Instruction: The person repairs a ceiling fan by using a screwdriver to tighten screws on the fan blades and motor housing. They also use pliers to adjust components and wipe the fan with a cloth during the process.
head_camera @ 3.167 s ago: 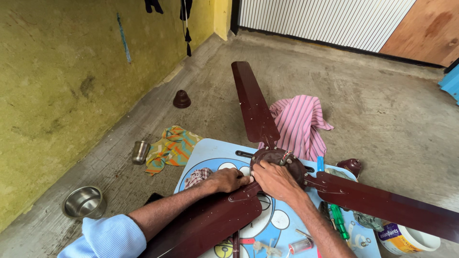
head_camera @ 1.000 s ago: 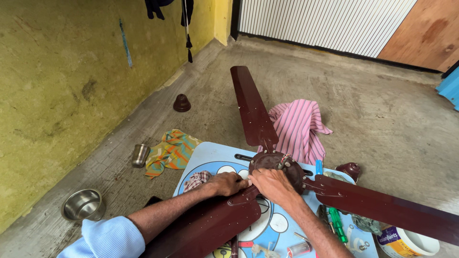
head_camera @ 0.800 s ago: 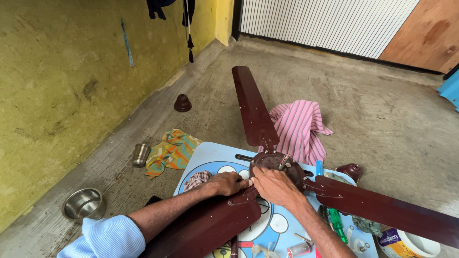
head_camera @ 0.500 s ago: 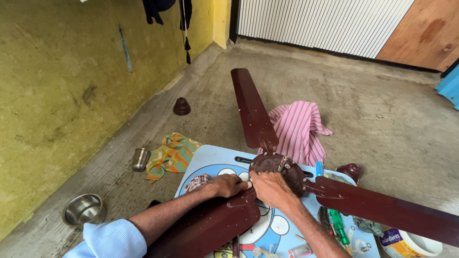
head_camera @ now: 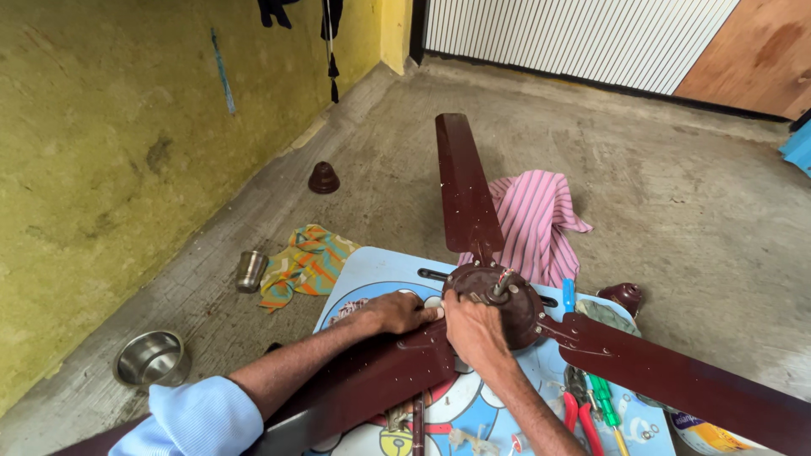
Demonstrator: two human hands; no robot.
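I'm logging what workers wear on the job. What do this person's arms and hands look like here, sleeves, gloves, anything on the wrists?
Both hands are bare, no gloves. The left hand extends from a forearm whose light blue sleeve is rolled up near the elbow. The right hand and its forearm show no sleeve in view. No watch, ring or band is visible on either wrist.

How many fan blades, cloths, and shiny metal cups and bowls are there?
Dark brown ceiling fan blades: 3
Cloths, pink striped and orange-green patterned: 2
Steel cup and steel bowl: 2
Total: 7
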